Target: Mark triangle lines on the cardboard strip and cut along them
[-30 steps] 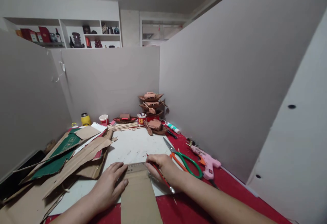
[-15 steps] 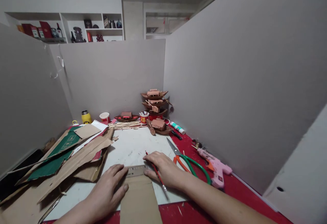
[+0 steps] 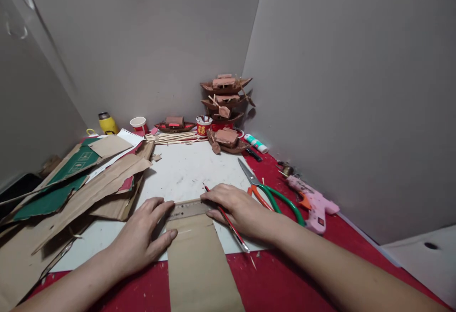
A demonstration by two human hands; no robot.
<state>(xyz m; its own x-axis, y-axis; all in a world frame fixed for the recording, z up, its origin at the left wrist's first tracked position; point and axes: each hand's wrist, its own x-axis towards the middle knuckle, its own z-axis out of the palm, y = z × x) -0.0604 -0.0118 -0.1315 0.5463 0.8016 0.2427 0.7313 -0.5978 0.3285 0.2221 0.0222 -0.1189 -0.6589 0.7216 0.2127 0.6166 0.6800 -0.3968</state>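
Steadying a grey ruler (image 3: 188,211) across the far end of a cardboard strip (image 3: 203,269), a person works at a red tabletop (image 3: 285,274), the strip crossing the near edge of a white board (image 3: 181,165). The left hand (image 3: 144,226) lies at the ruler's left end, thumb and fingers apart, the thumb reaching to the strip's left edge. The right hand (image 3: 237,207) presses the ruler's right end with its fingertips while clasping a red-and-black pencil (image 3: 232,228), tip pointing toward the far edge. Scissors (image 3: 252,179) with green and orange handles lie by the board's right edge, near a pink glue gun (image 3: 317,207) along the tabletop's right edge; cardboard scraps (image 3: 92,198) crowd the left, and stacked model boats (image 3: 224,82) stand at the far right corner
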